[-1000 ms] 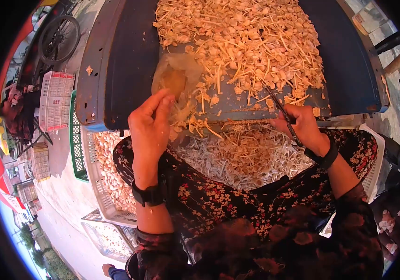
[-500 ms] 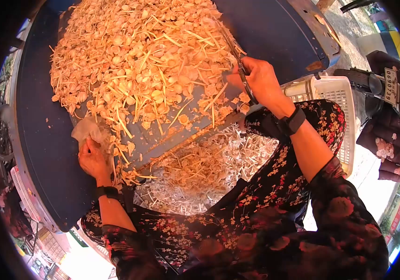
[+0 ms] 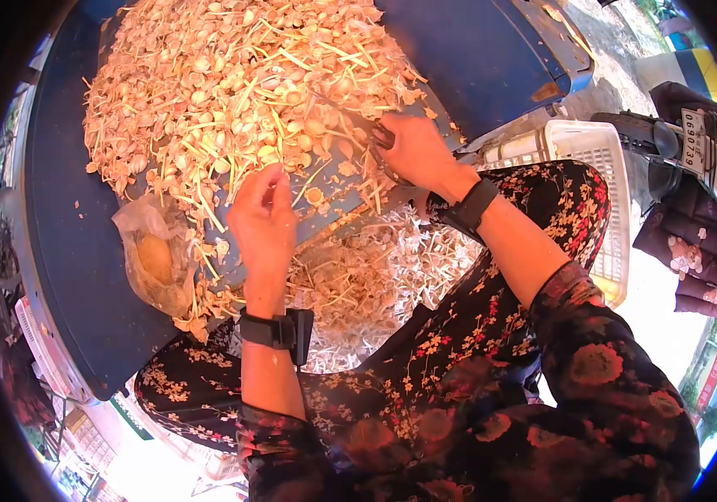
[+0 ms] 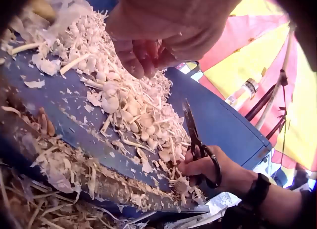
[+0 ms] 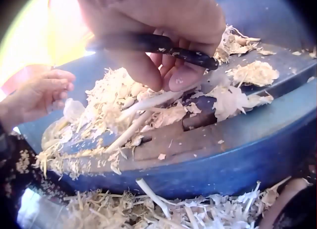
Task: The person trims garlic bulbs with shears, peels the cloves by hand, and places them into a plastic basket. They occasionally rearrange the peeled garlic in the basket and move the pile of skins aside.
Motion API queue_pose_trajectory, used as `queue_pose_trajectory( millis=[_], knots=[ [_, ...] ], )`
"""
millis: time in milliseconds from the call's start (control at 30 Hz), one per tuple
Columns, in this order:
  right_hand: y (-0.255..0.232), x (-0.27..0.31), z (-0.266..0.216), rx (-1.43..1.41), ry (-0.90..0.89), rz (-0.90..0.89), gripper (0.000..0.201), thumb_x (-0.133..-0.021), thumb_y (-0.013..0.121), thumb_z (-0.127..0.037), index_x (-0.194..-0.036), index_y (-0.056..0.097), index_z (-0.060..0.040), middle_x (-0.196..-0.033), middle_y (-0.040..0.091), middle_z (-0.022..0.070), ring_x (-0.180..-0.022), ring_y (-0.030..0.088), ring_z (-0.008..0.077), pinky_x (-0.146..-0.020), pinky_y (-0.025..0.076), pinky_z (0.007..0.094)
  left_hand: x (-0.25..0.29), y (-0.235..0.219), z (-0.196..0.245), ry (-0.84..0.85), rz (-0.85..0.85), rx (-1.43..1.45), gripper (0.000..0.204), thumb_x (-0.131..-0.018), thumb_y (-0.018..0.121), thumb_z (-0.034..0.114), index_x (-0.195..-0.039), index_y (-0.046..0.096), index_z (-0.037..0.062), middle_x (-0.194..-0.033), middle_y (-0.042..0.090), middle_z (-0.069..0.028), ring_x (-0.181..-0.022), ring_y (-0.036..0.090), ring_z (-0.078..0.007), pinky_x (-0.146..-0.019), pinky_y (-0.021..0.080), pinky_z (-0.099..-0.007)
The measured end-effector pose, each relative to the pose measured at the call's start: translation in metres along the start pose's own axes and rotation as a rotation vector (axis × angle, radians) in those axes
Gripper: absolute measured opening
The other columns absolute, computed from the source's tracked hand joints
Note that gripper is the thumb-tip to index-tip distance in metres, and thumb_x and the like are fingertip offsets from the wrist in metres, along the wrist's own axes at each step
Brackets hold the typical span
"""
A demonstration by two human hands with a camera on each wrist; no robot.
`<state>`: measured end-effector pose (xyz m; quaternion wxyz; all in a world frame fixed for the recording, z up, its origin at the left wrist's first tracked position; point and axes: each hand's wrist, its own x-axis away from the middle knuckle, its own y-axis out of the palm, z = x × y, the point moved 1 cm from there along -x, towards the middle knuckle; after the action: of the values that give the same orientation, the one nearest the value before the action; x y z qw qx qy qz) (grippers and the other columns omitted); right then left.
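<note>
My right hand [image 3: 425, 155] grips black-handled scissors [image 4: 195, 140] at the near right of the garlic heap [image 3: 208, 84]; in the left wrist view their blades point up and away. My left hand [image 3: 262, 219] is over the near edge of the heap, its fingers loosely bent, and nothing shows between them in the head view. Left of it, a clear plastic bag [image 3: 135, 224] with a round yellow-brown thing [image 3: 156, 258] inside lies on the blue surface [image 3: 66, 217]. Loose stems and skins lie along the near edge.
Below the blue surface, a pile of cut stems and skins [image 3: 342, 284] lies between the person's legs. A white crate [image 3: 612, 167] stands to the right, beside a parked vehicle with a number plate [image 3: 693, 140]. A striped umbrella [image 4: 237, 56] rises beyond.
My left hand has left the plastic bag and moved right, to the heap's near edge. My right hand has drawn back and left with the scissors. The head view has turned since the first frame.
</note>
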<state>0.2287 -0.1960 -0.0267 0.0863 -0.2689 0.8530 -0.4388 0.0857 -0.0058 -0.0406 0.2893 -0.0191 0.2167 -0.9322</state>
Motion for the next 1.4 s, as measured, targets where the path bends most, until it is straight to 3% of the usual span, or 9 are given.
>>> queue_pose_trajectory(
  millis=[300, 400, 600, 700, 800, 933, 1033, 1200, 1400],
  knots=[
    [-0.021, -0.014, 0.018, -0.071, 0.113, 0.157, 0.015, -0.076, 0.064, -0.014, -0.083, 0.060, -0.0004, -0.074, 0.063, 0.0206, -0.074, 0.062, 0.0392, -0.064, 0.047, 0.0451, -0.037, 0.095, 0.010, 0.185, -0.184, -0.465, 0.022, -0.074, 0.074, 0.013, -0.074, 0.057, -0.0018, -0.070, 0.055, -0.0165, -0.061, 0.053, -0.0331, -0.058, 0.042, -0.0422],
    [-0.003, -0.019, 0.003, -0.066, 0.073, 0.064, 0.018, -0.076, 0.067, -0.015, -0.080, 0.056, -0.0012, -0.074, 0.063, 0.0181, -0.072, 0.061, 0.0388, -0.064, 0.047, 0.0429, -0.024, 0.080, 0.010, 0.256, -0.182, -0.515, 0.018, -0.079, 0.068, 0.011, -0.084, 0.056, -0.0013, -0.074, 0.057, -0.0131, -0.061, 0.055, -0.0283, -0.054, 0.043, -0.0392],
    [-0.002, -0.017, 0.006, -0.129, -0.095, -0.053, 0.018, -0.072, 0.070, -0.011, -0.081, 0.056, -0.0028, -0.075, 0.066, 0.0109, -0.073, 0.064, 0.0332, -0.062, 0.048, 0.0398, -0.003, 0.067, 0.023, -0.666, -0.099, 0.761, 0.009, -0.087, 0.053, 0.007, -0.096, 0.054, 0.0051, -0.075, 0.056, -0.0032, -0.060, 0.051, -0.0121, -0.046, 0.039, -0.0249],
    [-0.015, -0.004, -0.005, -0.266, -0.339, -0.081, 0.020, -0.069, 0.070, -0.004, -0.081, 0.053, -0.0011, -0.068, 0.061, 0.0093, -0.069, 0.062, 0.0309, -0.058, 0.046, 0.0361, -0.009, 0.063, 0.013, -0.709, -0.411, 0.814, 0.007, -0.088, 0.057, 0.013, -0.089, 0.059, 0.0062, -0.074, 0.057, -0.0006, -0.066, 0.053, -0.0092, -0.054, 0.042, -0.0200],
    [-0.008, 0.005, -0.007, -0.289, -0.445, -0.074, 0.019, -0.068, 0.069, -0.006, -0.077, 0.053, -0.0022, -0.074, 0.065, 0.0119, -0.071, 0.062, 0.0352, -0.059, 0.047, 0.0410, 0.002, 0.072, 0.034, -0.802, -0.164, 0.691, 0.012, -0.090, 0.058, 0.018, -0.090, 0.059, 0.0059, -0.074, 0.057, 0.0015, -0.065, 0.049, -0.0059, -0.055, 0.041, -0.0173],
    [0.003, 0.020, -0.018, -0.247, -0.227, -0.103, 0.022, -0.067, 0.071, -0.011, -0.076, 0.054, -0.0012, -0.067, 0.062, 0.0150, -0.069, 0.062, 0.0378, -0.060, 0.048, 0.0426, 0.009, 0.071, 0.014, -0.548, 0.124, 0.893, 0.018, -0.091, 0.061, 0.025, -0.089, 0.059, 0.0070, -0.072, 0.056, 0.0024, -0.062, 0.047, -0.0045, -0.053, 0.039, -0.0179],
    [-0.004, 0.016, -0.009, -0.100, -0.130, -0.133, 0.026, -0.071, 0.073, -0.021, -0.075, 0.056, -0.0013, -0.068, 0.063, 0.0186, -0.068, 0.061, 0.0391, -0.060, 0.048, 0.0439, 0.006, 0.055, 0.021, -0.713, 0.161, 0.986, 0.008, -0.090, 0.058, 0.011, -0.087, 0.052, 0.0073, -0.072, 0.054, -0.0022, -0.055, 0.047, -0.0070, -0.036, 0.026, -0.0158],
    [-0.008, -0.032, 0.016, 0.023, 0.074, 0.201, 0.024, -0.075, 0.071, -0.021, -0.077, 0.058, -0.0004, -0.074, 0.064, 0.0181, -0.069, 0.063, 0.0355, -0.060, 0.047, 0.0407, 0.020, 0.059, 0.028, -0.747, 0.060, 0.985, 0.016, -0.091, 0.060, 0.021, -0.090, 0.054, 0.0058, -0.072, 0.055, -0.0022, -0.061, 0.050, -0.0087, -0.039, 0.031, -0.0185],
    [0.004, -0.042, 0.022, 0.023, 0.040, 0.118, 0.020, -0.077, 0.068, -0.017, -0.077, 0.055, -0.0009, -0.072, 0.062, 0.0159, -0.065, 0.060, 0.0312, -0.061, 0.046, 0.0383, 0.023, 0.052, 0.021, -0.818, -0.151, 1.035, 0.024, -0.092, 0.059, 0.031, -0.094, 0.057, 0.0074, -0.071, 0.054, 0.0001, -0.064, 0.050, -0.0079, -0.041, 0.031, -0.0177]
  ],
)
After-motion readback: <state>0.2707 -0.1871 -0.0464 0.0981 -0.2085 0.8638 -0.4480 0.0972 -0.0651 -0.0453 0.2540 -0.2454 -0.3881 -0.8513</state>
